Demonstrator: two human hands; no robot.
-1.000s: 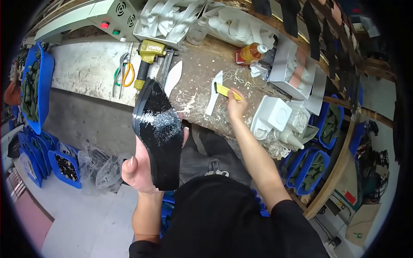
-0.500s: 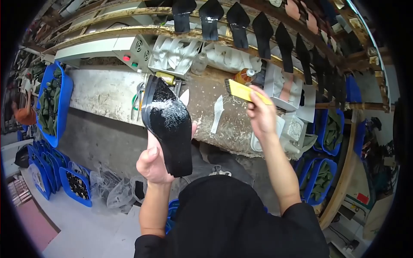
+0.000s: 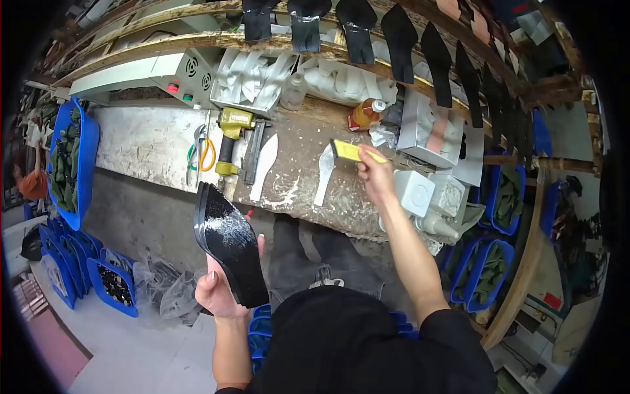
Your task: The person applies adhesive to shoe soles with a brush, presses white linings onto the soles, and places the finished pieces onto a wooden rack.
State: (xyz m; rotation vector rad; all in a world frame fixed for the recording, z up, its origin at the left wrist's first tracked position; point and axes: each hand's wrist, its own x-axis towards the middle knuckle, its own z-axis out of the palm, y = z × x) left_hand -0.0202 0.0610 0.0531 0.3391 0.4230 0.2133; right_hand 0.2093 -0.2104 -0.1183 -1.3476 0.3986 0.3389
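My left hand (image 3: 220, 292) grips a black shoe sole (image 3: 231, 253) from beneath, off the front edge of the bench. Whitish, wet-looking smears cover the toe part of the sole's upper face. In my right hand (image 3: 377, 178) is a flat brush (image 3: 349, 150) with a yellow handle, its dark bristles pointing left. The bristles overlap the upper end of a narrow white sole-shaped piece (image 3: 325, 177) on the bench. A second white piece (image 3: 265, 164) lies farther left, beside a yellow-and-black staple gun (image 3: 230, 138).
Orange-handled scissors (image 3: 206, 154) lie on the worn bench (image 3: 147, 141). An amber bottle (image 3: 365, 115), a clear bottle (image 3: 293, 90) and a white container (image 3: 415, 192) stand around the work spot. Black soles (image 3: 399, 43) line the wooden rack above. Blue bins (image 3: 84, 167) flank both sides.
The black sole has come down and left, closer to my body, uncovering the staple gun. My right hand has moved the brush slightly left and down, over the narrow white piece.
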